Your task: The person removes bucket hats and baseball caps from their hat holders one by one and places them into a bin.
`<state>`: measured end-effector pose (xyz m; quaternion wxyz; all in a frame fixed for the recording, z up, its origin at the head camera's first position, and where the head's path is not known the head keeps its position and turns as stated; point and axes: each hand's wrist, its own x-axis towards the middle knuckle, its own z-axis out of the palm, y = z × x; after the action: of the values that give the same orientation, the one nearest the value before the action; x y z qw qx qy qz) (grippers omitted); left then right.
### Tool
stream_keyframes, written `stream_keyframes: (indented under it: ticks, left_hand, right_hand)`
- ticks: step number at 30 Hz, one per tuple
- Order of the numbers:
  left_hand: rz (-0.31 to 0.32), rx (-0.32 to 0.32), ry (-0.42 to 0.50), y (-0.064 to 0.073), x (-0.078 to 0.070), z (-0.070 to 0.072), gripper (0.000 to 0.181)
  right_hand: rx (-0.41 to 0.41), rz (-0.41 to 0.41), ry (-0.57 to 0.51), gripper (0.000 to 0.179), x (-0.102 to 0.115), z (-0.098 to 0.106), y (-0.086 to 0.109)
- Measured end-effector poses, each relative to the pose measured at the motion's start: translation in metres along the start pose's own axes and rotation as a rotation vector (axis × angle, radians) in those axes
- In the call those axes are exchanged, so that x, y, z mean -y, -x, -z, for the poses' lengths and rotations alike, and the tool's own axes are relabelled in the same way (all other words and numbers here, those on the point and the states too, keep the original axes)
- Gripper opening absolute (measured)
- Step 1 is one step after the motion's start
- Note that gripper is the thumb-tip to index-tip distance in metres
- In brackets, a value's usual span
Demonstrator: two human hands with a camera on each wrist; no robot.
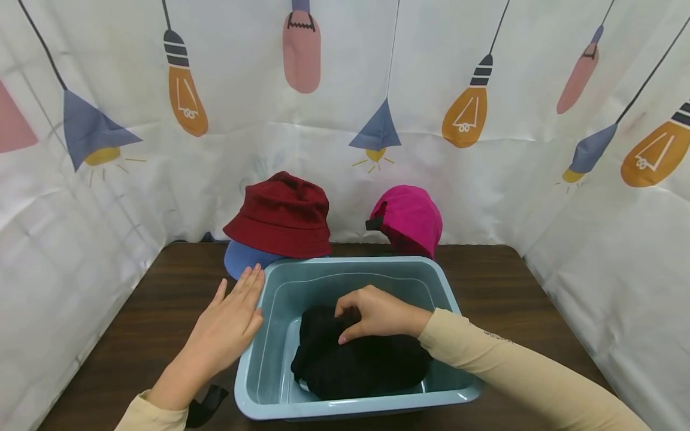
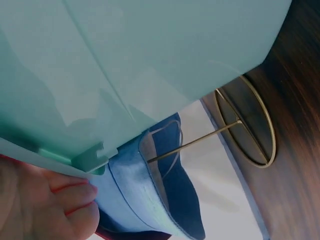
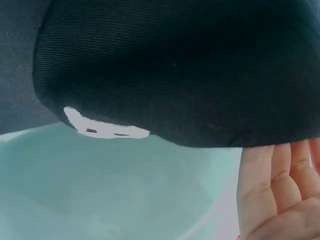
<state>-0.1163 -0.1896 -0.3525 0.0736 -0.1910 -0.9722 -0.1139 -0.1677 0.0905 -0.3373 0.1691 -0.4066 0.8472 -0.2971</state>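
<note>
A black cap (image 1: 366, 371) with a white patch (image 3: 105, 129) on its edge lies in the light blue plastic basin (image 1: 356, 413). My right hand (image 1: 377, 314) reaches over the basin's right side and grips the black cap, thumb and forefinger bent around its fabric. In the right wrist view the cap hides the fingertips of that hand. With its fingers straight, my left hand (image 1: 226, 323) rests along the basin's left rim. Its fingers (image 2: 75, 205) show beside the rim in the left wrist view.
Behind the basin a dark red bucket hat (image 1: 286, 218) sits over a blue hat (image 1: 245, 257). A gold wire stand (image 2: 240, 122) supports the blue hat. A bright pink cap (image 1: 409, 218) stands at the back right. A printed curtain (image 1: 334, 179) encloses the brown table (image 1: 501, 287).
</note>
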Motion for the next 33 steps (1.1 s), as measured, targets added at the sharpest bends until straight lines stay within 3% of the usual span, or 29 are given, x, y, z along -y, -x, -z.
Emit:
stream_keyframes:
  ticks: [8, 18, 23, 33]
  left_hand:
    - [-0.017, -0.023, 0.018, -0.001, 0.0, -0.002, 0.061]
    - [-0.029, -0.011, 0.061, -0.001, 0.002, -0.002, 0.061]
    - [-0.033, -0.021, 0.061, 0.0, 0.003, -0.001, 0.06]
    - [-0.048, -0.02, 0.079, 0.0, 0.005, -0.003, 0.06]
  right_hand:
    - [0.052, 0.005, -0.052, 0.025, -0.003, -0.007, 0.001]
    - [0.112, -0.06, -0.207, 0.021, -0.009, -0.008, 0.001]
    - [0.156, -0.078, -0.205, 0.021, -0.009, -0.012, -0.001]
    - [0.152, -0.038, -0.235, 0.018, -0.006, -0.014, 0.0]
